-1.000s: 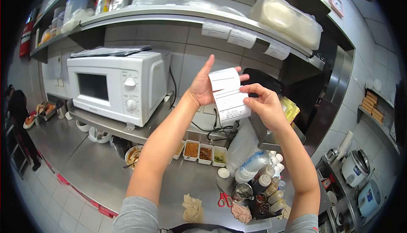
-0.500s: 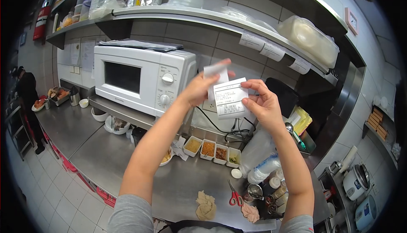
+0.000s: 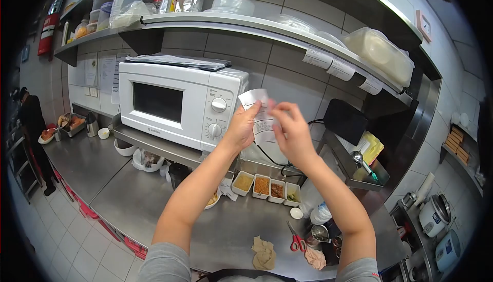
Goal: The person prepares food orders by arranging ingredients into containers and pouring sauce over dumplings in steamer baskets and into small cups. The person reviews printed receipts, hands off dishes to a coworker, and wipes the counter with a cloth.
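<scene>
Head view: up between both hands was the paper slip (image 3: 265, 124), long axis roughly upright! The left hand (image 3: 243, 126), nearer, pinched its left side under the thumb; the right hand (image 3: 290, 132), half-curled, blurred, met its right edge, grip unclear.

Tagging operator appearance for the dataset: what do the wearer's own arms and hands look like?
Left hand, right hand: no gloves, watch or wristband visible. Left sleeve: short, heathered grey. Right sleeve: short, same grey, small red marking near the hem, too small to read.
</scene>
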Demonstrator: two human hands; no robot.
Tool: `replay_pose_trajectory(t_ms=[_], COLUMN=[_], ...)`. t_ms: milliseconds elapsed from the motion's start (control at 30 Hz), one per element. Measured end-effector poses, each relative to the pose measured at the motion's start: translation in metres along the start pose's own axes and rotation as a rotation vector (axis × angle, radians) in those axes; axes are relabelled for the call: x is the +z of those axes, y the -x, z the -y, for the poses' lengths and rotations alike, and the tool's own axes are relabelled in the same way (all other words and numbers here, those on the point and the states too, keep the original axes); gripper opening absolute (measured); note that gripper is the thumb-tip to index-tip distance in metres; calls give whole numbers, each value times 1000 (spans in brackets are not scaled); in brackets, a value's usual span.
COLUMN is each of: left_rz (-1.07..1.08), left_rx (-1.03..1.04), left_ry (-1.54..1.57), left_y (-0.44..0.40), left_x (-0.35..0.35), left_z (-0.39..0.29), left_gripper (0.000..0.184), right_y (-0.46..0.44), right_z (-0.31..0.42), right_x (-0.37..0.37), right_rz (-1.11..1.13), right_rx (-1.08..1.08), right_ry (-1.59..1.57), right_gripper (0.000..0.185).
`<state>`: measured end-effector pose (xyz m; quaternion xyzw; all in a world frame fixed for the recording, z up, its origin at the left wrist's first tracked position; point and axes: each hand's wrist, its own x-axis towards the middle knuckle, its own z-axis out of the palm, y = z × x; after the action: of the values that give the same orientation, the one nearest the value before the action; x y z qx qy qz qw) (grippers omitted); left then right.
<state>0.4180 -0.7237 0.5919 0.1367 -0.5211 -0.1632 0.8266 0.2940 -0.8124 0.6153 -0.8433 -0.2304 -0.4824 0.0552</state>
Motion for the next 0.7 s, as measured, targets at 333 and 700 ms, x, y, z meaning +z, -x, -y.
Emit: replay_pose_trajectory(t_ms=[333,700], left_rz=[-89,-117], left_rx=[400,453], left_ry=[-140,-280], left_y=[-13,57], left_x=[9,-5], left_z=[-77,-151], left_gripper=[46,49], right_y=[-68,-106], right_z=[-43,-109], right_x=[-13,-16], right_rz=[-327,-306], right_rx=[128,590], right_ry=[-133,-539], right_gripper=[22,37])
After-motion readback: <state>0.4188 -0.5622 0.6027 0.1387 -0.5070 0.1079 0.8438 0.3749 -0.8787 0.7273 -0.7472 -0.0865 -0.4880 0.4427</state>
